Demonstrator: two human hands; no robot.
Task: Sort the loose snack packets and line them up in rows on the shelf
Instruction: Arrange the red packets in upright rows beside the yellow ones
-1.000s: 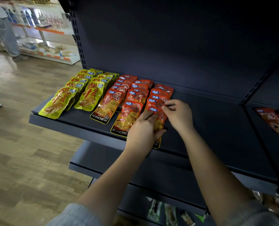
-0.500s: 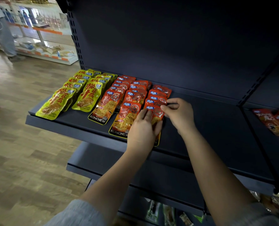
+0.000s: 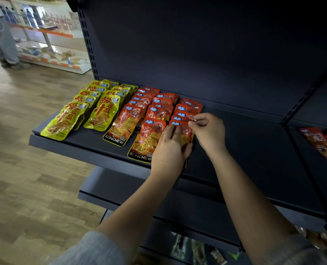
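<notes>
Left hand [image 3: 169, 148] lies flat with fingers mostly straight on the front packet [image 3: 184, 134] of the rightmost orange row, pressing it down onto the shelf [image 3: 254, 150]. Right hand [image 3: 208, 131] sits just at its 2 o'clock, fingers curled in, thumb and forefinger pinching the top edge of an orange packet [image 3: 189, 119] in that same row. So both hands are on the third orange row [image 3: 187, 111], which runs back toward 12 o'clock in an overlapping stack. At 9 to 10 o'clock of the hands sit two more orange rows [image 3: 139, 115], the front ones reading KONCHEW, then two yellow rows [image 3: 90, 109] further out at 10 o'clock. Way off at 3 o'clock, a few loose red packets [image 3: 321, 140] lie on the neighbouring shelf section.
</notes>
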